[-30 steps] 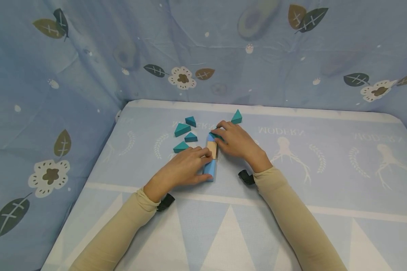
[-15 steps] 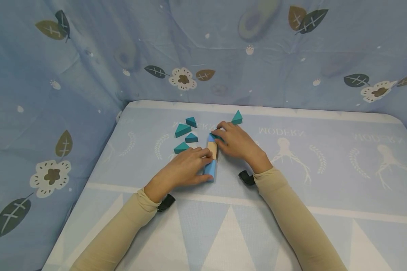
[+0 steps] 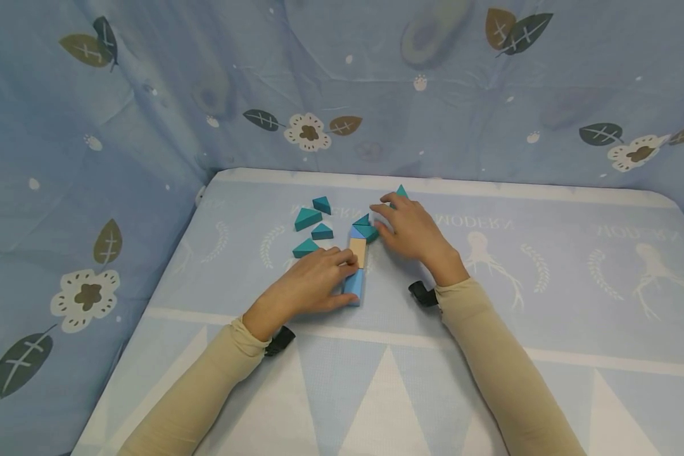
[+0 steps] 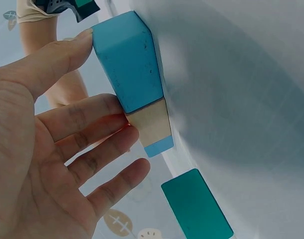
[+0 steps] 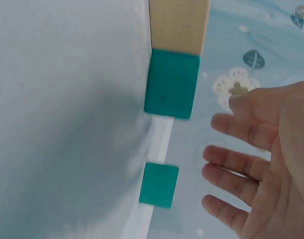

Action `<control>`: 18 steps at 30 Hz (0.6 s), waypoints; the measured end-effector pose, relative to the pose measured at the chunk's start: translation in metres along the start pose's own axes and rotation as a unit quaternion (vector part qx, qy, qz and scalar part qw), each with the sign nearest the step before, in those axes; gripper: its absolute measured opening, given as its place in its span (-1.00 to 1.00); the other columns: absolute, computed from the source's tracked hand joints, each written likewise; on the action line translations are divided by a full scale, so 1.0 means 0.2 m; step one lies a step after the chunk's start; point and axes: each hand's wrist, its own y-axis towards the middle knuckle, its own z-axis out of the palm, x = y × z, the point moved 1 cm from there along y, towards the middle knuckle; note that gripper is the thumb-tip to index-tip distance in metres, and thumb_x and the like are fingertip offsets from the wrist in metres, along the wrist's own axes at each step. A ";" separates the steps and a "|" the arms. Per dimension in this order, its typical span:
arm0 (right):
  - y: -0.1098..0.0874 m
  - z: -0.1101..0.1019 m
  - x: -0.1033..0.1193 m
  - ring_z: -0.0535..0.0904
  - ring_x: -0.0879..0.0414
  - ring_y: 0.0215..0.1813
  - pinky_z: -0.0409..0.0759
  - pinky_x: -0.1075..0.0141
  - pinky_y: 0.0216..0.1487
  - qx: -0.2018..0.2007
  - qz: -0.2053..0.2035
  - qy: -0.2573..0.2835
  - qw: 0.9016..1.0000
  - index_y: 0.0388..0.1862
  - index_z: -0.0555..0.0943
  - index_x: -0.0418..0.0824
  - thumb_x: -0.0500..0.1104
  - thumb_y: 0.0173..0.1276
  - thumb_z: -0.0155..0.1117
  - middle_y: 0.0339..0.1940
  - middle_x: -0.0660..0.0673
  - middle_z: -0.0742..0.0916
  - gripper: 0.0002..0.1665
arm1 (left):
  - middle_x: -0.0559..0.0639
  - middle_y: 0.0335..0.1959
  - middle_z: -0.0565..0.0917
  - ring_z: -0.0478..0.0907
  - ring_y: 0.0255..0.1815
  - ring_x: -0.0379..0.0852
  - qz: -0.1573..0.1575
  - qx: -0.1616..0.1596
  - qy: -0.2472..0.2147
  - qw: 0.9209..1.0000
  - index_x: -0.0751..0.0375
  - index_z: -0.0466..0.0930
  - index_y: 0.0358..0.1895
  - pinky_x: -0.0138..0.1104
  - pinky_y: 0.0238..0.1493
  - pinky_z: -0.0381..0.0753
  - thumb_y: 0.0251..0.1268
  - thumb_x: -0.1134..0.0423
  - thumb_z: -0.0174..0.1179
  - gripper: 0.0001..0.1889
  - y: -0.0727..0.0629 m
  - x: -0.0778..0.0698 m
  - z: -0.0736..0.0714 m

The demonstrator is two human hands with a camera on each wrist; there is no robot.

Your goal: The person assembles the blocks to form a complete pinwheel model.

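My left hand (image 3: 313, 282) rests along the left side of a row of blocks, thumb at the near end of a light-blue block (image 3: 352, 285) and fingertips by the bare-wood block (image 3: 357, 250). Its fingers are extended and gently bent in the left wrist view. A small blue triangle block (image 3: 354, 233) tops the row, with teal triangle blocks (image 3: 368, 233) set against it at the far right. My right hand (image 3: 413, 231) hovers just right of them, fingers loosely spread and holding nothing. Behind its fingers a separate teal triangle block (image 3: 401, 190) is partly hidden.
Several loose teal and dark-teal triangle blocks (image 3: 308, 218) lie left of the row, one right beyond the left hand. The table (image 3: 547, 253) has a patterned pale-blue cover. A blue printed curtain (image 3: 462, 126) hangs along its far and left sides.
My right hand has let go of the teal triangle blocks at the row's far end and moved right and away, uncovering them. The left hand has stayed in place.
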 end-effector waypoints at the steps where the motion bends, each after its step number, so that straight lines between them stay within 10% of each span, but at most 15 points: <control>1: 0.00 -0.01 -0.01 0.39 -0.19 0.37 0.34 -0.13 0.35 0.000 0.008 0.001 1.000 0.37 0.47 -0.19 -0.08 0.52 0.07 0.36 -0.27 0.47 -0.51 | 0.01 0.06 0.60 0.57 0.03 -0.05 0.000 0.000 -0.001 1.000 0.26 0.67 0.08 -0.20 0.06 0.57 0.20 -0.11 0.34 -0.45 0.00 0.00 0.00; 18: -0.01 0.00 -0.16 0.21 -0.28 0.49 0.26 -0.20 0.38 0.019 0.102 -0.001 0.995 0.48 0.32 -0.21 -0.11 0.51 0.00 0.52 -0.33 0.26 -0.41 | 0.01 0.09 0.60 0.56 0.06 -0.04 -0.005 0.004 -0.005 1.000 0.25 0.66 0.11 -0.18 0.07 0.56 0.21 -0.11 0.33 -0.44 0.00 0.00 0.01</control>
